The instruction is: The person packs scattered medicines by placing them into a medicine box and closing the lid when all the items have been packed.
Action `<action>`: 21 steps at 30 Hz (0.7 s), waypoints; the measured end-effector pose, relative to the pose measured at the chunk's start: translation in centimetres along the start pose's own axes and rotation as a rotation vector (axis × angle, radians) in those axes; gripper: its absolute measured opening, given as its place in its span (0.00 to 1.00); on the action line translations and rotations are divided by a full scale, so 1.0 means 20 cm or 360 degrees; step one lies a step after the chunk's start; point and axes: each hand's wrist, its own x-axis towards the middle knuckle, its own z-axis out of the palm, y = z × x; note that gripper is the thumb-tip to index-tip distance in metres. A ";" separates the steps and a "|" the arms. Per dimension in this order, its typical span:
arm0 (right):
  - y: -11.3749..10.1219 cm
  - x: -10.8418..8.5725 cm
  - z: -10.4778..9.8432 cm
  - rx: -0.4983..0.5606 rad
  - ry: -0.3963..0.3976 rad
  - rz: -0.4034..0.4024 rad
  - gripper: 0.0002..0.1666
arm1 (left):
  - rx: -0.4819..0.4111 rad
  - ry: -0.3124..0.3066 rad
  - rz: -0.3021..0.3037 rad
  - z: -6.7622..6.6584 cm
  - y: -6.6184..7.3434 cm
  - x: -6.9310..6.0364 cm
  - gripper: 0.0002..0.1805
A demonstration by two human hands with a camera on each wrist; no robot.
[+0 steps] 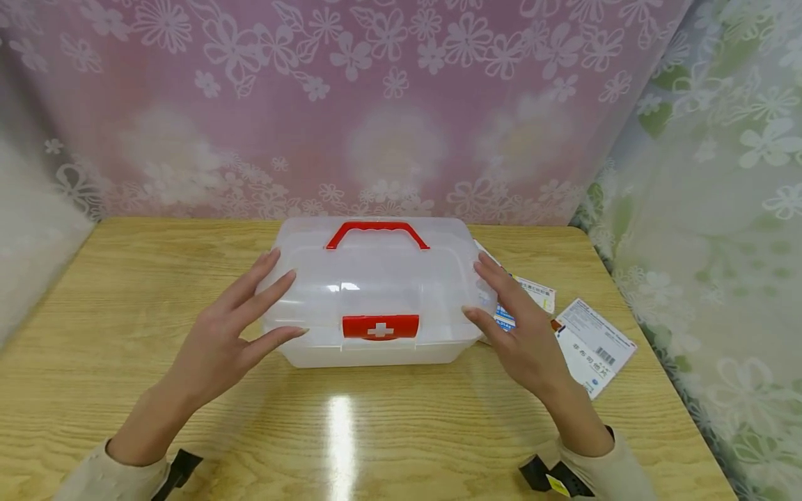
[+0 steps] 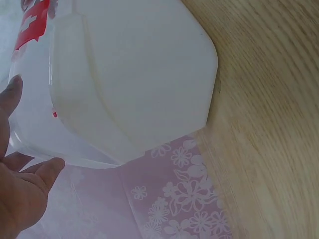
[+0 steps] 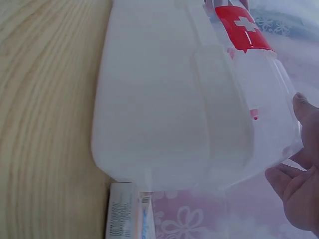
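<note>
A translucent white first-aid box point(image 1: 376, 278) stands on the table with its lid down. It has a red handle point(image 1: 377, 225) on top, lying flat, and a red latch point(image 1: 401, 327) with a white cross at the front. My left hand point(image 1: 228, 337) is at the lid's left end, fingers spread and fairly straight, thumb near the front corner. At the right end, my right hand point(image 1: 526, 341) is placed likewise, its thumb and fingers against the lid's edge. Both wrist views show fingertips at the lid's ends. The box's contents cannot be made out.
Right of the box lies a white medicine packet point(image 1: 598, 344) with printed text and a barcode. Another packet point(image 1: 540, 293) is partly hidden behind my right hand. The wooden table point(image 1: 156, 278) meets a pink floral curtain point(image 1: 401, 125) at the back.
</note>
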 end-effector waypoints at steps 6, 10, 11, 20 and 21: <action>-0.02 0.04 -0.03 0.0015 -0.0011 0.0032 0.42 | 0.0039 0.0030 -0.0022 -0.02 0.00 0.03 0.33; -0.04 0.06 -0.05 0.0075 0.0005 0.0030 0.42 | 0.0018 0.0047 -0.0049 -0.04 0.01 0.05 0.33; -0.04 0.07 -0.05 0.0081 0.0006 0.0022 0.42 | 0.0014 0.0051 -0.0052 -0.04 0.01 0.05 0.33; -0.04 0.10 -0.10 0.0136 -0.0029 -0.0126 0.49 | -0.0025 0.0083 -0.0078 -0.07 0.01 0.09 0.34; -0.04 0.10 -0.10 0.0140 -0.0030 -0.0136 0.50 | -0.0027 0.0082 -0.0079 -0.07 0.01 0.10 0.34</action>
